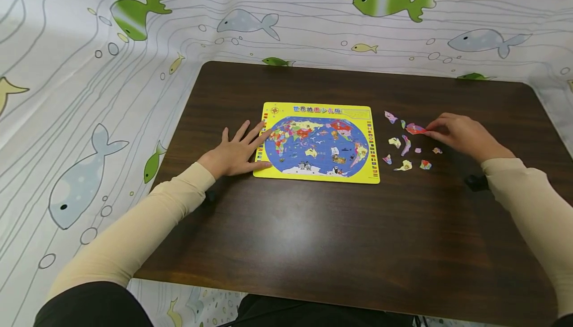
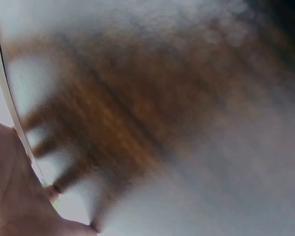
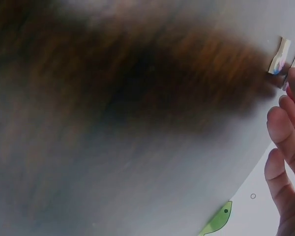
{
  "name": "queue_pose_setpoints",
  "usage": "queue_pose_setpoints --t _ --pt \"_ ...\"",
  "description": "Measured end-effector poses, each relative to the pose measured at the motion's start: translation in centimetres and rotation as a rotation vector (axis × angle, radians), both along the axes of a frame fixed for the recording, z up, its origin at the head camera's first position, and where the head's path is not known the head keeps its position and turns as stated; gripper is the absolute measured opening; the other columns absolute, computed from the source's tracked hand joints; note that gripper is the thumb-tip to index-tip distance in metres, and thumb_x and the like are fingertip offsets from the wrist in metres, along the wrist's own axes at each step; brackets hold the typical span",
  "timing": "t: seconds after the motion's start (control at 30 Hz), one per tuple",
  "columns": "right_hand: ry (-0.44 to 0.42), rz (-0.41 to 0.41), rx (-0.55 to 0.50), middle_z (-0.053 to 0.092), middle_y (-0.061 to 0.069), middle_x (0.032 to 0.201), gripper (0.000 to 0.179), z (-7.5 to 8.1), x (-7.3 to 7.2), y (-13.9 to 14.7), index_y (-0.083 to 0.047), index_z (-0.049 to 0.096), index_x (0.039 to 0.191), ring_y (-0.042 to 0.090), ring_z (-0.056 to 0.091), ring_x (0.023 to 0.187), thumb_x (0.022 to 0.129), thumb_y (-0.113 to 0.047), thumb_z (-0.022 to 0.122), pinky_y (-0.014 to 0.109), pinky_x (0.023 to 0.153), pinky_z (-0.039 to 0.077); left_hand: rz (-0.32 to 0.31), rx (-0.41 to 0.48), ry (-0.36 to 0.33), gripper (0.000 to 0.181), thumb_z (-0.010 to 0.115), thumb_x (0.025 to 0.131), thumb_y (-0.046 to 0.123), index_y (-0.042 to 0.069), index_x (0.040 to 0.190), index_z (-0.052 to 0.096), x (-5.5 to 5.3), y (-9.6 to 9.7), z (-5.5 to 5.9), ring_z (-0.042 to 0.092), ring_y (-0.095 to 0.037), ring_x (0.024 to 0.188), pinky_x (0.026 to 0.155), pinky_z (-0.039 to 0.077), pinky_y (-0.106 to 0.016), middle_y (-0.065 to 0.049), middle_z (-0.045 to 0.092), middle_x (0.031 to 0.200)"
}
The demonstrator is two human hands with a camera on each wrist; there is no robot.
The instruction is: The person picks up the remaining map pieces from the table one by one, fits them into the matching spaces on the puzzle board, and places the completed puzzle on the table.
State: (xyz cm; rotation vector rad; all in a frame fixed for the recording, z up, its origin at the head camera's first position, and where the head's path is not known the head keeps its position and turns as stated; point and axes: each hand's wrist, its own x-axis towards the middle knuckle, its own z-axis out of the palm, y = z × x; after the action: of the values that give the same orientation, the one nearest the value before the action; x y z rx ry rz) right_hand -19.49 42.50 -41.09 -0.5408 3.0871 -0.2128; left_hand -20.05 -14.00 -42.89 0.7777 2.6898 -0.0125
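A yellow world-map puzzle board [image 1: 286, 110] with a blue oval map lies on the dark wooden table. My left hand [image 1: 233, 156] rests flat at its left side, fingers spread, with fingertips and thumb over the yellow border. In the left wrist view, the board's thin edge [image 2: 10, 93] runs by the fingers. Right of the board, my right hand [image 1: 463, 135] pinches one end of a red puzzle piece [image 1: 414, 129] between thumb and forefinger. The other fingers of that hand are bent loosely in the right wrist view, where another small piece [image 3: 280, 56] lies beside the pinched one.
Several loose pieces lie near the right hand, among them a pink one [image 1: 391, 117], a purple strip [image 1: 406, 145] and a cream one [image 1: 404, 165]. A fish-patterned cloth [image 1: 304, 23] hangs behind and left of the table [image 1: 286, 237].
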Motion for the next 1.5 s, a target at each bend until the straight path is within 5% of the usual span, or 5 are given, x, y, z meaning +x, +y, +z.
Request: queue_pose_setpoints --t 0.43,0.7,1.1,1.5 --pt "0.107 0.033 -0.041 0.067 0.007 0.094 0.015 1.1 0.5 0.2 -0.01 0.072 0.097 0.013 0.054 0.067 0.086 -0.02 0.072 0.03 0.057 0.043 -0.012 -0.001 0.006 0.089 0.029 0.083 0.081 0.038 0.152 -0.008 -0.2 0.1 -0.2 -0.008 -0.035 0.149 0.107 0.005 -0.076 0.004 -0.016 0.162" --pt "0.166 0.218 -0.066 0.064 -0.005 0.089 0.016 3.1 -0.1 -6.2 -0.015 0.072 0.093 0.003 0.045 0.06 0.078 -0.016 0.079 0.024 0.054 0.042 -0.003 -0.003 0.012 0.091 0.026 0.082 0.083 0.037 0.152 -0.008 -0.4 -0.3 0.3 -0.01 -0.034 0.149 0.107 0.004 -0.075 0.005 -0.017 0.161" --pt "-0.001 0.247 -0.053 0.064 -0.003 0.099 0.023 1.5 -2.8 -14.0 -0.015 0.073 0.101 0.013 0.055 0.074 0.082 -0.027 0.076 0.03 0.067 0.052 -0.018 0.021 0.013 0.088 0.029 0.085 0.08 0.036 0.153 -0.006 0.6 -0.1 -0.5 -0.007 -0.036 0.149 0.106 0.004 -0.076 0.003 -0.012 0.162" --pt "-0.054 0.243 -0.047 0.064 0.0 0.105 0.028 0.9 -5.0 -16.6 -0.015 0.072 0.105 0.017 0.058 0.079 0.082 -0.031 0.075 0.034 0.075 0.055 -0.003 0.002 0.02 0.09 0.026 0.083 0.083 0.037 0.152 -0.009 0.4 -0.4 -0.3 -0.009 -0.033 0.149 0.107 0.002 -0.075 0.005 -0.016 0.161"
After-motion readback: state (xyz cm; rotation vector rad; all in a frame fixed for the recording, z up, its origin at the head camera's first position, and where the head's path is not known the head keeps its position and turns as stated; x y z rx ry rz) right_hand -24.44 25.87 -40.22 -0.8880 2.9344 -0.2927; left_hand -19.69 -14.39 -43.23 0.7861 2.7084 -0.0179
